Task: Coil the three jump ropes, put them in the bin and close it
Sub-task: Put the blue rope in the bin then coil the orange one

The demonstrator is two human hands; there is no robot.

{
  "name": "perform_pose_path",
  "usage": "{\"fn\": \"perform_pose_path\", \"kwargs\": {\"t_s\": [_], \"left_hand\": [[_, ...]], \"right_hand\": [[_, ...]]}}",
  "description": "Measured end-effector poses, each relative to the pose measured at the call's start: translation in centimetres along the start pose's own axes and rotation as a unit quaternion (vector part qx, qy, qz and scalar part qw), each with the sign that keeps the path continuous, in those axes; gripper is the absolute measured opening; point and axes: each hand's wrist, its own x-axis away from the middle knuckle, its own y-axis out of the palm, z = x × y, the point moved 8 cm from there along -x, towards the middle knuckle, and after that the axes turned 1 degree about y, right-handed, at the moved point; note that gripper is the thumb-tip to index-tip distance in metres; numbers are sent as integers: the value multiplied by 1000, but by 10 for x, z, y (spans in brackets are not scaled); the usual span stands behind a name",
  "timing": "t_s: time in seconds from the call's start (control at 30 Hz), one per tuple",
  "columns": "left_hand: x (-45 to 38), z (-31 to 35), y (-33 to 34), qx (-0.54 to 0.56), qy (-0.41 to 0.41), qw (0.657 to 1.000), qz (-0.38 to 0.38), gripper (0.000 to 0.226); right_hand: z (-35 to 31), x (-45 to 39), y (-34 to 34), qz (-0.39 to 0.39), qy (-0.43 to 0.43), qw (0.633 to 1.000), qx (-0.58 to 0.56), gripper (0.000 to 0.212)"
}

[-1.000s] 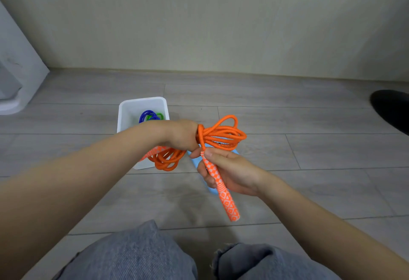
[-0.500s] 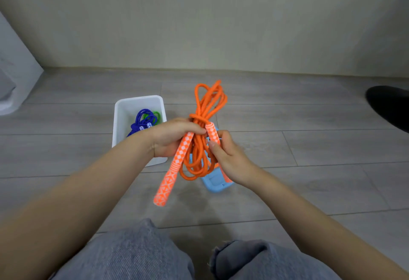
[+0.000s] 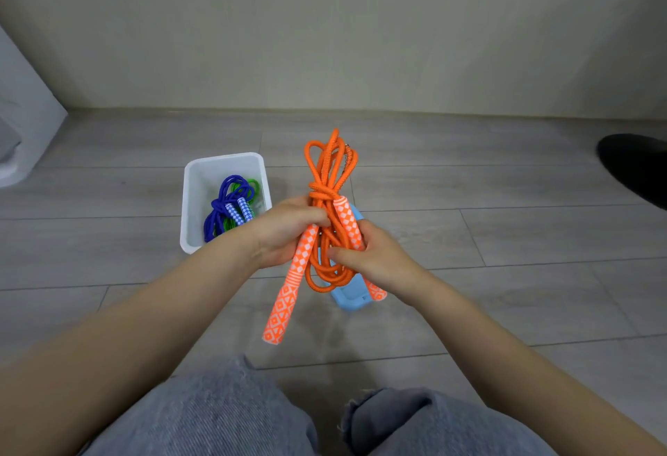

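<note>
The orange jump rope (image 3: pixel 330 181) is coiled into an upright bundle, wrapped round at its middle. My left hand (image 3: pixel 285 232) grips the bundle at the wrap, with one patterned handle hanging down below it. My right hand (image 3: pixel 375 257) holds the other handle and the lower loops. A white bin (image 3: pixel 191 195) stands open on the floor to the left, with the blue rope (image 3: pixel 225 203) and the green rope (image 3: pixel 249 186) coiled inside. The light-blue lid (image 3: pixel 348 298) lies on the floor beneath my hands, mostly hidden.
Grey plank floor runs to a pale wall at the back. A white object (image 3: pixel 21 130) stands at the far left, and a black object (image 3: pixel 635 163) lies at the right edge. My knees in grey jeans (image 3: pixel 223 416) fill the bottom.
The orange bundle turned from lying sideways to standing upright. My left hand moved from behind the loops to grip the wrap, and one handle now hangs down on the left.
</note>
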Motion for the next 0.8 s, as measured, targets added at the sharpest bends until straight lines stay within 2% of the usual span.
{"fn": "perform_pose_path", "kwargs": {"t_s": [0.13, 0.2, 0.3, 0.47, 0.67, 0.8], "left_hand": [[1, -1, 4, 7, 9, 1000, -12, 24], [0, -1, 5, 12, 12, 1000, -11, 25], [-2, -2, 4, 14, 7, 1000, -9, 25], [-4, -8, 2, 4, -3, 1000, -25, 32], [-3, -9, 2, 4, 2, 999, -42, 42], [-2, -9, 3, 4, 6, 999, -38, 45]], "right_hand": [[13, -3, -7, 25, 36, 999, -2, 34], [16, -4, -9, 26, 41, 999, -15, 29], [17, -4, -8, 21, 44, 998, -41, 11], [15, -4, -3, -8, 34, 997, -64, 12], [18, -2, -5, -3, 39, 996, -74, 28], [17, -3, -2, -24, 38, 996, -77, 18]]}}
